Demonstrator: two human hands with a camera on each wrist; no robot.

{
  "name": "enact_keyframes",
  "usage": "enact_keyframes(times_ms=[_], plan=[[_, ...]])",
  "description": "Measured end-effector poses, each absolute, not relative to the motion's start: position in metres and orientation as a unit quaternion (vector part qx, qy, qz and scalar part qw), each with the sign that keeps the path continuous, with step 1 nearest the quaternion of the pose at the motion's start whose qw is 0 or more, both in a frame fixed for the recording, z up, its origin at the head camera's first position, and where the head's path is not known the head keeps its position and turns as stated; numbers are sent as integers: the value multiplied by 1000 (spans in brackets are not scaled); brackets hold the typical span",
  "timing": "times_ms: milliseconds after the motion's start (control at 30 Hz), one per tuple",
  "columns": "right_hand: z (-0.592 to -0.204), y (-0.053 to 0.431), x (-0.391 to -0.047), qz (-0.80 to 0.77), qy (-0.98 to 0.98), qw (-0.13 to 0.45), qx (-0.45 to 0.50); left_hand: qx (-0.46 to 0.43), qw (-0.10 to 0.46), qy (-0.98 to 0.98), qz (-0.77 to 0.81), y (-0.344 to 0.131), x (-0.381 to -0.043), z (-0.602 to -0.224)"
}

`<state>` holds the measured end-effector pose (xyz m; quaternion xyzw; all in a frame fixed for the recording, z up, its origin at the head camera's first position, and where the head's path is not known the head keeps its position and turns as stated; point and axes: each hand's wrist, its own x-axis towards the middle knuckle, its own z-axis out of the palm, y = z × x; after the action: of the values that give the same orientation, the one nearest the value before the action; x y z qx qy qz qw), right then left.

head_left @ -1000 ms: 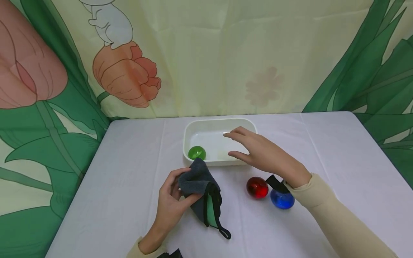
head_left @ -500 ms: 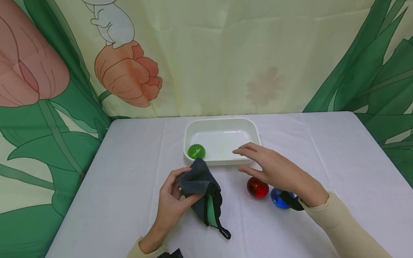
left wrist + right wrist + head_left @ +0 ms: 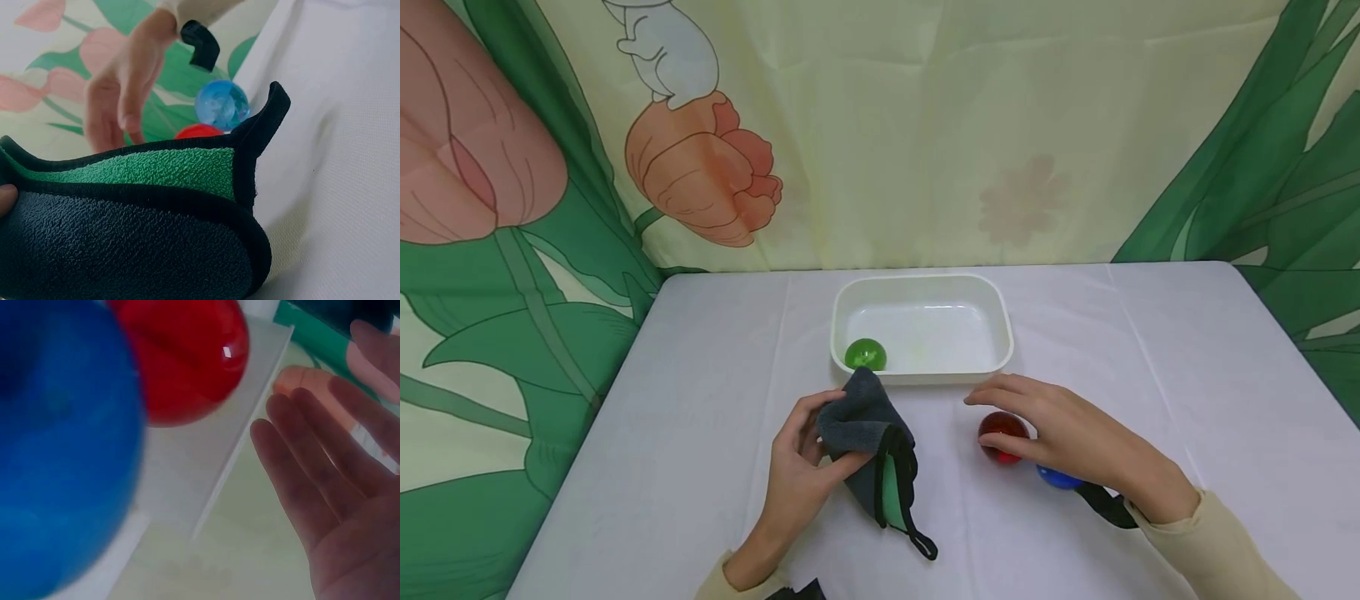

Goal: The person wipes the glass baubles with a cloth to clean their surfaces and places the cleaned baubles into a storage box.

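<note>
My left hand (image 3: 805,471) grips a folded dark grey cloth (image 3: 853,429) with black edging, a green inner side and a black loop. In the left wrist view the cloth (image 3: 119,244) gapes, showing its green lining. Above a clear red ball (image 3: 1000,423) hovers my right hand (image 3: 1063,425), fingers extended and thumb apart. The thumb overlaps the ball in the head view; the right wrist view shows the red ball (image 3: 187,362) apart from the fingers. A clear blue ball (image 3: 1057,477) lies beside the red one, partly hidden under my right hand.
A white rectangular tray (image 3: 925,379) stands at the table's back middle. One clear green ball (image 3: 866,354) sits in its front left corner, just beyond the cloth's tip. White cloth covers the table (image 3: 715,400); a printed curtain (image 3: 880,150) hangs behind it.
My right hand has moved from over the tray back toward me and down to the red ball. My left hand keeps its grip on the cloth in the same place.
</note>
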<state>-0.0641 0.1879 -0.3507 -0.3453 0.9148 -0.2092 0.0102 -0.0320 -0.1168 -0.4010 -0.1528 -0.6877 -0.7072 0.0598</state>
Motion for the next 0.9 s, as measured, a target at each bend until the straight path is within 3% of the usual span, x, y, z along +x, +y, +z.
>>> enact_keyframes(times_ms=[500,900], plan=[[-374,197,-63,-182,934,88,-294,-152,62,-684,-710,-120,-32,-402],[-384,195,-67,-175,939,77,-284,-157,67,-684,-709,-123,-34,-402]])
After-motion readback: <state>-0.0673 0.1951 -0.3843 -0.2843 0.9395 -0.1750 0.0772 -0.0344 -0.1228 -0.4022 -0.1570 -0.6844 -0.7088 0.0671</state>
